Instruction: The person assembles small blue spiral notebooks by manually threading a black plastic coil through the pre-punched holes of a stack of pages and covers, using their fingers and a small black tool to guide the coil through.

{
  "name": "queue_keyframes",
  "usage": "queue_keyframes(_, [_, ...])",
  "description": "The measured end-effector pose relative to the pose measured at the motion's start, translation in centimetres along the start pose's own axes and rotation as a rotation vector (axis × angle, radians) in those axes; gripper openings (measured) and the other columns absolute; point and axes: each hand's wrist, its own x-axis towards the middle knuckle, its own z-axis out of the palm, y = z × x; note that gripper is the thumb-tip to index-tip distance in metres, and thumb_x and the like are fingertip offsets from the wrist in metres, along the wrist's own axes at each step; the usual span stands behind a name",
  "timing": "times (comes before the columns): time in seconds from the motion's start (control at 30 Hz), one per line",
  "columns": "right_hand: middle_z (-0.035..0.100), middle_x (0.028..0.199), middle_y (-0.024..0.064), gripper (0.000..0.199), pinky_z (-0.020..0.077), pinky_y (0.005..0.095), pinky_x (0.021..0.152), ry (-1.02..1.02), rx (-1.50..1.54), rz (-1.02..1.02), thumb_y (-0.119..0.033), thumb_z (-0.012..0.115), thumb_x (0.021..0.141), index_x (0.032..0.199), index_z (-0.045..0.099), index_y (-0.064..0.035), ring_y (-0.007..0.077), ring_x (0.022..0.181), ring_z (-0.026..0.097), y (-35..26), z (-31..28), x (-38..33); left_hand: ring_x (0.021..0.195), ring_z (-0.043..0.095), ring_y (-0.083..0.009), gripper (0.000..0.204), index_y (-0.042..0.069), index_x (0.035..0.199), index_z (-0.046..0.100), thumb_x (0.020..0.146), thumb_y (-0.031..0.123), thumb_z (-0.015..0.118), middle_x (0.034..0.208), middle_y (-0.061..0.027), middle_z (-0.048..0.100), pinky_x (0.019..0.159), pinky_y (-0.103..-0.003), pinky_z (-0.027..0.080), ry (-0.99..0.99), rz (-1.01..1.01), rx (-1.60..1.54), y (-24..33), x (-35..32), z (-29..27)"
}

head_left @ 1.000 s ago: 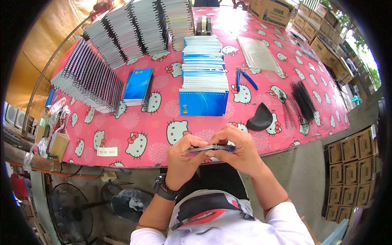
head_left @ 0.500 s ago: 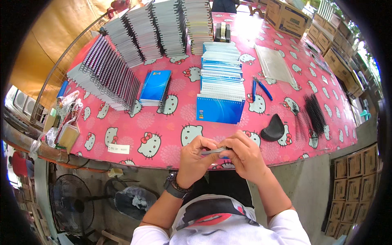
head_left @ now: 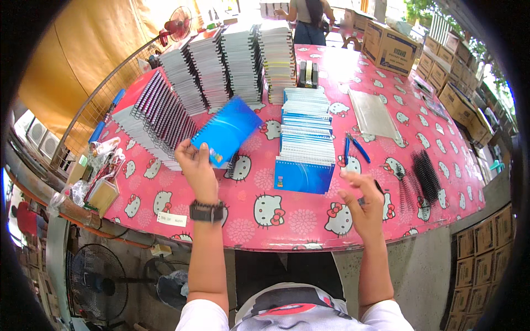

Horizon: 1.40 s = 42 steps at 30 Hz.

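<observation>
Gripping a blue notebook (head_left: 227, 131) in the left hand (head_left: 197, 168), thumb pressed on the cover near the close corner and fingers tucked beneath. Clamped at that one corner only, slanting, with the far end pointing away and to the right. Held out between the thick spiral-bound stack (head_left: 157, 118) at the left and the middle row of blue-covered sets (head_left: 305, 175), over a black spiral edge (head_left: 231, 165) showing just below. Too blurred at the far end, and too hidden underneath, to tell touching from hovering.

Carrying nothing visible in the right hand (head_left: 361, 201), with thumb and fingers apart and loosely curled above the near right part of the pink tablecloth (head_left: 298, 220). Partly covering a black object (head_left: 379, 186) there, and reaching close to the blue-handled pliers (head_left: 361, 150), well short of the loose black coils (head_left: 426, 176) farther right.

Judging by the pose, most likely laying the notebook aside on the left, away from the punched sets in the middle. Calling next, on that reading, for levelling the tilted cover, lining up with the spiral edge below, then easing the thumb off and sliding the fingers out without dragging anything askew. Needing little from the right hand for that, apparently, and so leaving it free.
</observation>
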Motion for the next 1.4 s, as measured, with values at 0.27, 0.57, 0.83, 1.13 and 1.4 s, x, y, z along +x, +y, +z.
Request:
queue_keyframes(0.27, [0.066,0.097,0.0127,0.02,0.0477,0.0338,0.076,-0.099,0.02,0.135,-0.007,0.067,0.078,0.098,0.065,-0.0023,0.0256,0.088,0.061,2.9,1.1,-3.3,0.096,0.054,-0.0346,0.035,0.002,0.108,0.053,0.079,0.015,0.067,0.102,-0.0172,0.057,0.081,-0.043,0.044,-0.002,0.292,1.078,-7.3,1.5,-2.6])
queue_keyframes(0.57, [0.066,0.097,0.0114,0.017,0.0471,0.0334,0.075,-0.193,0.07,0.09,-0.005,0.066,0.078,0.095,0.065,-0.0015,0.0254,0.089,0.059,2.8,3.3,-3.2,0.115,0.05,-0.0321,0.059,0.016,0.116,0.059,0.076,0.059,0.06,0.13,-0.0079,0.053,0.089,-0.06,0.035,-0.627,0.309,1.305,-6.0,4.6,0.8])
queue_keyframes(0.83, [0.066,0.092,0.0113,0.016,0.0468,0.0354,0.075,-0.204,0.096,0.188,-0.007,0.067,0.078,0.093,0.065,-0.0021,0.027,0.084,0.06,3.4,2.5,-4.4,0.108,0.05,-0.0393,0.075,0.005,0.117,0.051,0.069,0.061,0.067,0.114,-0.0202,0.053,0.085,-0.054,0.042,-0.341,0.093,1.547,-5.7,5.4,1.6])
queue_keyframes(1.13, [0.06,0.098,0.0066,0.029,0.0412,0.0418,0.083,-0.024,-0.334,-0.236,-0.006,0.069,0.07,0.098,0.062,-0.0079,0.0273,0.095,0.053,5.7,5.8,1.5,0.118,0.045,-0.0432,0.094,0.005,0.128,0.04,0.061,0.065,0.07,0.128,-0.023,0.046,0.093,-0.055,0.039,-0.537,-0.093,1.489,-4.8,5.2,1.4])
queue_keyframes(1.4, [0.056,0.084,0.0072,0.032,0.0423,0.0386,0.077,-0.004,-0.1,0.006,0.005,0.067,0.067,0.094,0.062,-0.0092,0.0268,0.086,0.053,7.2,6.3,4.3,0.131,0.035,-0.0307,0.089,0.005,0.139,0.032,0.069,0.033,0.079,0.14,-0.0201,0.036,0.107,-0.041,0.028,-0.591,0.427,0.612,-3.3,0.3,2.9])
